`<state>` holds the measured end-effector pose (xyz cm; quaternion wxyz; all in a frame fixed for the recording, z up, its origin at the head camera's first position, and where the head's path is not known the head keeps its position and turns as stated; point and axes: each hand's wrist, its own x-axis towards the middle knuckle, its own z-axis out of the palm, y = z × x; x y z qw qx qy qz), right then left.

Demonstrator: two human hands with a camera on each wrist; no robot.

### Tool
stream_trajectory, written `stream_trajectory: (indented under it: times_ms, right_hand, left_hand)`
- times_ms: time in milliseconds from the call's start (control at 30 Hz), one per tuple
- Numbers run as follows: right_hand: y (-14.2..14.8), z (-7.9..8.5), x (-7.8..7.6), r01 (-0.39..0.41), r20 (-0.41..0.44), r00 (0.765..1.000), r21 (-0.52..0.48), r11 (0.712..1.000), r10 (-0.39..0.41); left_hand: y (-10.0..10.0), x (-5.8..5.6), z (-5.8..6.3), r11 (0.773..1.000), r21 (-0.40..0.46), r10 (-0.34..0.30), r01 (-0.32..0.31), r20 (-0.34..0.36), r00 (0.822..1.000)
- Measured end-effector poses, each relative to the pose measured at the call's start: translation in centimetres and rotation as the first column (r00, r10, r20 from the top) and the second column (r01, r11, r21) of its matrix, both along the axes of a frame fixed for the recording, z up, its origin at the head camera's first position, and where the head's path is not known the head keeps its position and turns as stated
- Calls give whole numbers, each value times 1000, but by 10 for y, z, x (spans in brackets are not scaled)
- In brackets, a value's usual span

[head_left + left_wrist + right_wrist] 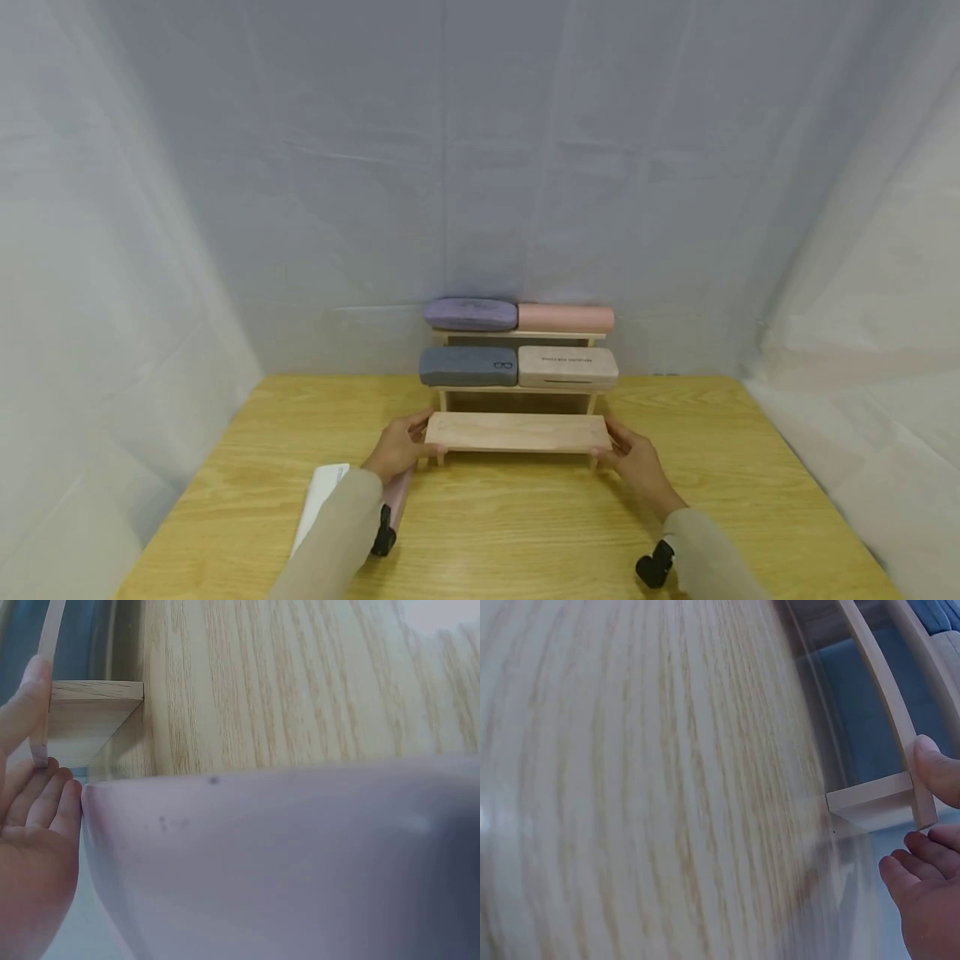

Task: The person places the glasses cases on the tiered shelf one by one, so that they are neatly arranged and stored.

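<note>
A tiered wooden display rack stands on the table, its lowest board bare. At that board's left end, my left hand pinches the wood, thumb on the front edge and fingers by the end. My right hand holds the opposite end likewise; in the right wrist view its thumb presses the board's edge. On the middle tier sit a blue glasses case and a cream glasses case. Above them lie a purple glasses case and a pink case.
Beside my left forearm, partly hidden by it, lie a white case and a pale pink case. The pink one fills much of the left wrist view. The wood-grained table ends at a grey curtain behind the rack.
</note>
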<state>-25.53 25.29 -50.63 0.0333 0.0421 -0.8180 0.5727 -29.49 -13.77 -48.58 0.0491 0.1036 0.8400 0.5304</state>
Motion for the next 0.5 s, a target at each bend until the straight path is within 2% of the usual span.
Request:
stream_trajectory:
  times_ms: [333,500]
  right_hand:
    - [0,-1,0,27,9,1000,6,1000,-27]
    - [-2,0,0,19,24,1000,2,1000,-19]
  left_hand:
    - [3,3,6,1000,-20,8,-8,5,1000]
    - [2,6,9,996,-82,30,-30,-6,1000]
